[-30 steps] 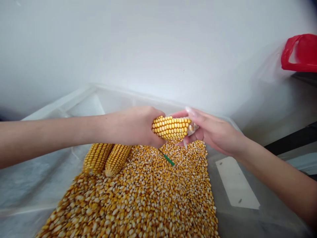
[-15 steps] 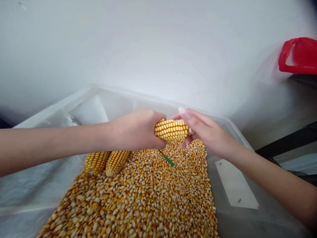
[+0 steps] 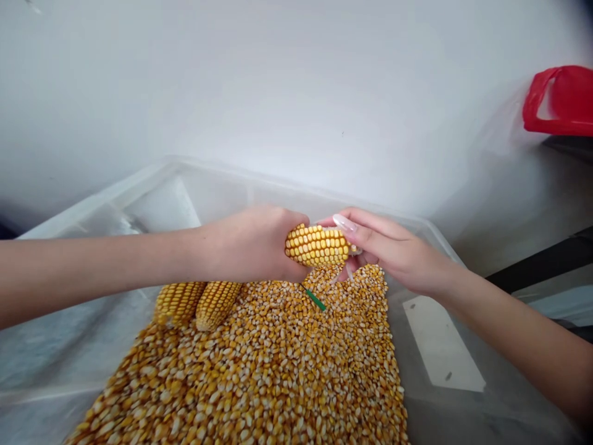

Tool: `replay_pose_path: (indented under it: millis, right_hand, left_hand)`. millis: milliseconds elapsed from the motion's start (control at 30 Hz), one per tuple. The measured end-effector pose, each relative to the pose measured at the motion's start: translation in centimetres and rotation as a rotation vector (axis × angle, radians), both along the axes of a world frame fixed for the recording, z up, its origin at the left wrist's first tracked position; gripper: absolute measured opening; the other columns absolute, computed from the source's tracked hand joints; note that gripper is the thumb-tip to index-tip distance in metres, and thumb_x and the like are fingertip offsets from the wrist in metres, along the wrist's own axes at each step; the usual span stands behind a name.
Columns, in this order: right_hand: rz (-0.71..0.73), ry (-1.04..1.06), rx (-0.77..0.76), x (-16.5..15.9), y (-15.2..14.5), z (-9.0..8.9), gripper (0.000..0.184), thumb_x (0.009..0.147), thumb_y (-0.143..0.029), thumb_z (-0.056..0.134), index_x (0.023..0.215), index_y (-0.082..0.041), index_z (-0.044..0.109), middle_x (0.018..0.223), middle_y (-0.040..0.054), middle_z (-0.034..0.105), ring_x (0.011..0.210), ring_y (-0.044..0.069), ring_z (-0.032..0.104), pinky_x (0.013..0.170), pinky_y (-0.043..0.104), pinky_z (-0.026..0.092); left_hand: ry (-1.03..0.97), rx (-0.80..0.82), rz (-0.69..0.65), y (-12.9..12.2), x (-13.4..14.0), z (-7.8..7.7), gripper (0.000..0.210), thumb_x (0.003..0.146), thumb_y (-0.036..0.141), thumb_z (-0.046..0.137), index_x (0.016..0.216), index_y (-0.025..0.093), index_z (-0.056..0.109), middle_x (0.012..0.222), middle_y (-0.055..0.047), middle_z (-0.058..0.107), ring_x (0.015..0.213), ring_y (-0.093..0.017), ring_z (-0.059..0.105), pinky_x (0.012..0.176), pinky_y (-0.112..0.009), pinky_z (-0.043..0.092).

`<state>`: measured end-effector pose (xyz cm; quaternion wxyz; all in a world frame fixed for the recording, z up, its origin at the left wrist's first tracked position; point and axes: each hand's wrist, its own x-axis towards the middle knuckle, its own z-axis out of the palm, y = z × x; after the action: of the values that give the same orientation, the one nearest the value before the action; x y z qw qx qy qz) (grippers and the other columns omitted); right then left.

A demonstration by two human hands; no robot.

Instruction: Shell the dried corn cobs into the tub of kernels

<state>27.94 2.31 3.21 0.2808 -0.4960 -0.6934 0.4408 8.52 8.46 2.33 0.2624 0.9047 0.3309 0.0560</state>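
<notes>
Between my hands, above a bed of loose corn kernels, is a yellow corn cob lying sideways. My left hand is wrapped round its left end, the fingers mostly hidden behind the back of the hand. At the cob's right end is my right hand, its thumb pressed on the top edge and its fingers curled behind and below. Two more cobs, a left one and a right one, lie on the kernels below my left wrist. Under the held cob rests a thin tool with a green handle.
A translucent plastic bin surrounds the kernels, its far rim close to a pale wall. On the bin's right side is a white label. A red plastic bag sits at the upper right, above a dark frame.
My right thumb has come down slightly onto the cob's top edge. The cob and both hands are otherwise nearly in the same place.
</notes>
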Motion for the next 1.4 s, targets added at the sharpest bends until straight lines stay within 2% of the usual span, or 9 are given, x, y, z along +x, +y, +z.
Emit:
replay_pose_path:
  millis: [233,333,467,700,833,1033,1167,1267,1400]
  right_hand:
    - [0.011,0.045,0.027,0.3,0.3,-0.3,0.043,0.088,-0.049,0.036,0.114,-0.019,0.052,0.094,0.0073,0.06,0.069,0.011,0.057,0.059,0.024,0.049]
    - [0.056,-0.015,0.038,0.4,0.2,-0.2,0.04,0.086,-0.045,0.042,0.115,-0.019,0.051,0.088,0.0052,0.06,0.066,0.01,0.056,0.06,0.024,0.049]
    - [0.118,0.01,0.015,0.7,0.0,0.2,0.039,0.089,-0.042,0.038,0.119,-0.02,0.049,0.091,0.0057,0.058,0.066,0.009,0.055,0.061,0.025,0.049]
    - [0.032,0.066,-0.046,0.2,0.2,0.1,0.046,0.086,-0.053,0.036,0.113,-0.022,0.055,0.094,0.0065,0.06,0.065,0.011,0.057,0.057,0.025,0.051]
    - [-0.019,0.026,-0.028,-0.5,0.1,-0.2,0.042,0.084,-0.05,0.044,0.113,-0.022,0.054,0.093,0.0058,0.061,0.067,0.01,0.057,0.058,0.023,0.05]
    - [-0.01,0.085,-0.013,-0.4,0.1,-0.2,0.041,0.088,-0.046,0.036,0.115,-0.02,0.053,0.097,0.0076,0.06,0.071,0.011,0.057,0.059,0.024,0.051]
    - [-0.019,0.019,0.01,-0.3,0.1,-0.1,0.042,0.086,-0.049,0.041,0.113,-0.019,0.054,0.091,0.0067,0.061,0.067,0.011,0.056,0.057,0.024,0.049]
    - [0.027,-0.023,0.003,-0.1,0.0,0.0,0.042,0.085,-0.047,0.043,0.115,-0.019,0.051,0.09,0.0061,0.061,0.065,0.01,0.056,0.057,0.023,0.047]
    - [0.084,0.027,-0.017,0.2,0.1,0.1,0.04,0.088,-0.044,0.039,0.117,-0.019,0.05,0.091,0.0062,0.06,0.065,0.01,0.057,0.058,0.024,0.048]
  left_hand:
    - [-0.019,-0.034,-0.018,0.0,0.1,0.0,0.041,0.065,0.035,0.053,0.101,0.018,0.06,0.066,0.001,0.059,0.052,-0.009,0.048,0.05,-0.022,0.029]
    - [-0.015,-0.061,-0.018,-0.1,0.1,0.0,0.04,0.065,0.034,0.053,0.1,0.018,0.06,0.066,0.001,0.059,0.052,-0.009,0.048,0.049,-0.022,0.029]
    - [-0.02,-0.071,-0.027,-0.1,0.1,0.2,0.039,0.064,0.034,0.053,0.099,0.019,0.06,0.066,0.002,0.06,0.052,-0.009,0.048,0.049,-0.022,0.029]
    - [0.002,-0.068,-0.001,0.0,0.1,0.2,0.038,0.064,0.035,0.055,0.097,0.018,0.062,0.065,0.001,0.06,0.051,-0.01,0.048,0.048,-0.022,0.03]
    - [0.006,-0.04,0.017,-0.3,0.0,0.1,0.034,0.064,0.034,0.055,0.094,0.019,0.061,0.063,0.002,0.06,0.047,-0.009,0.049,0.044,-0.021,0.028]
    - [0.013,-0.038,0.005,-0.4,-0.1,0.6,0.04,0.064,0.034,0.055,0.1,0.018,0.06,0.065,0.001,0.061,0.05,-0.009,0.049,0.048,-0.021,0.03]
    - [0.006,-0.05,-0.015,-0.3,-0.1,0.7,0.041,0.064,0.035,0.054,0.102,0.019,0.06,0.065,0.001,0.06,0.051,-0.01,0.048,0.049,-0.023,0.03]
    - [0.003,-0.081,-0.032,-0.2,-0.2,0.4,0.042,0.065,0.036,0.053,0.103,0.019,0.06,0.066,0.001,0.06,0.051,-0.01,0.048,0.05,-0.023,0.03]
    - [-0.004,-0.107,-0.037,-0.2,-0.1,0.3,0.04,0.065,0.035,0.053,0.101,0.019,0.06,0.066,0.001,0.06,0.052,-0.01,0.047,0.05,-0.023,0.03]
